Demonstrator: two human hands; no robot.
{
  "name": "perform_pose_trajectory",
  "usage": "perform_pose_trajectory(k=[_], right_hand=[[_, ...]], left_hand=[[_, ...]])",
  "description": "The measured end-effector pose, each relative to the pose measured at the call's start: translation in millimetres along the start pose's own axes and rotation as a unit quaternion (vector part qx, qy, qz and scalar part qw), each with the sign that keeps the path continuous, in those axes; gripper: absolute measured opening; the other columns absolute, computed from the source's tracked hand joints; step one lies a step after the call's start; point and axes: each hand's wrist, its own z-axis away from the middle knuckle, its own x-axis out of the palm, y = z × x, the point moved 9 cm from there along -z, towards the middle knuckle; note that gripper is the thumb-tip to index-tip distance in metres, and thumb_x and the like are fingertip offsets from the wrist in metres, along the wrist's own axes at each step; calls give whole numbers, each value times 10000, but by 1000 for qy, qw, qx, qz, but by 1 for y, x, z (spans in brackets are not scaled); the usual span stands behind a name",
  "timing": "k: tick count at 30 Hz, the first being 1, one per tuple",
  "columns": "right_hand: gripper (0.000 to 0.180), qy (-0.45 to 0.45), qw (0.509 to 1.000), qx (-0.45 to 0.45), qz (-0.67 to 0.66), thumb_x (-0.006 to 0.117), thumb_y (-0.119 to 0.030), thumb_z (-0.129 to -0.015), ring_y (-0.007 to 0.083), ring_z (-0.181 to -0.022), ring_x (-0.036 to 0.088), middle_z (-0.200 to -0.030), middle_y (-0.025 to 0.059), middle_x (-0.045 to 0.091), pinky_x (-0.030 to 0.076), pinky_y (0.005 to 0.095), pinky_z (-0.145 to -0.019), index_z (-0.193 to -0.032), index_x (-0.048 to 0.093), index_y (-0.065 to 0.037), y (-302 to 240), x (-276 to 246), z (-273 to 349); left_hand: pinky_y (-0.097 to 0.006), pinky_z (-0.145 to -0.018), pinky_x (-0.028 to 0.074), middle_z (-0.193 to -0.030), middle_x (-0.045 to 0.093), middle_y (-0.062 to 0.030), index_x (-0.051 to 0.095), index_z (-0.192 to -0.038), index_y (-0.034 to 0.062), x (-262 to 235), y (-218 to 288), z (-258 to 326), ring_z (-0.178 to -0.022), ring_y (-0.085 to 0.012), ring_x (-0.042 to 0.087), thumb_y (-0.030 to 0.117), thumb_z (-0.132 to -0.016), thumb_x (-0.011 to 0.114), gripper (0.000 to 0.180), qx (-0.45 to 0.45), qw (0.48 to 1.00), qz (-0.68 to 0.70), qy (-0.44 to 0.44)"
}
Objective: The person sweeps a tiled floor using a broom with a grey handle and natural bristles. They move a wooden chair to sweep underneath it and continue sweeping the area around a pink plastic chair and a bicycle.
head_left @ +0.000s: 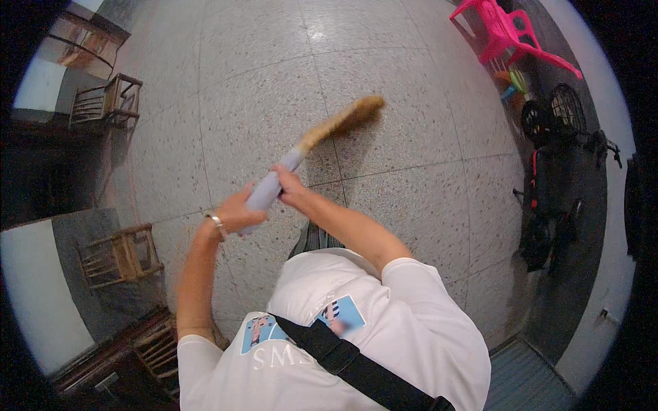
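Both hands clasp broom [322, 133] handle. Left hand [236, 214] closed round lower end of pale blue-grey handle, wrist bent, silver bracelet [217, 222] on it. Right hand [289, 186] wrapped just above, forearm extended. Beyond grips, straw-coloured bristle head reaches speckled terrazzo floor [411, 171], blurred.

Speckled grey terrazzo floor [411, 205] in large tiles, 2 wooden stools [106, 101] [120, 257] standing at its left edge, pink plastic chair [504, 31] top right, dark bicycle [555, 178] parked at right.
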Motion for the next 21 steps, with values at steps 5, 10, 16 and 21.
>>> perform_pose_trajectory(k=[5, 10, 16, 21], right_hand=[[385, 9, 998, -49, 30, 594, -189, -724, 225, -613, 551, -734, 118, 527, 488, 376, -587, -989, 418, 29, -80, -63, 8], [348, 66, 992, -105, 30, 602, -178, -692, 255, -610, 560, -727, 136, 534, 483, 388, -544, -924, 461, 39, -163, -142, 49], [497, 210, 967, -87, -112, 589, -29, -650, 284, -596, 557, -746, 155, 523, 497, 436, -568, -1084, 350, 9, -231, -294, 62], [381, 306, 942, -76, -117, 531, -62, -704, 279, -671, 553, -812, 151, 525, 488, 426, -618, -1032, 344, -12, -245, -344, 47]], left_hand=[[-326, -783, 426, -1046, 513, -146, 198, -1328, 38, 85, 34, -72, -921, -232, 524, 317, -575, 667, 930, 175, 982, 62, 48], [-315, -740, 440, -1053, 497, -125, 208, -1333, 75, 137, 108, -90, -854, -232, 528, 288, -592, 664, 896, 200, 975, 84, -54], [-266, -481, 438, -890, 505, -71, 310, -1297, 130, 185, 209, -112, -638, -131, 520, 275, -667, 590, 705, 110, 916, 266, -279], [-226, -385, 400, -820, 522, -50, 372, -1239, 123, 201, 250, -144, -525, -122, 518, 302, -685, 562, 613, 43, 904, 292, -310]])
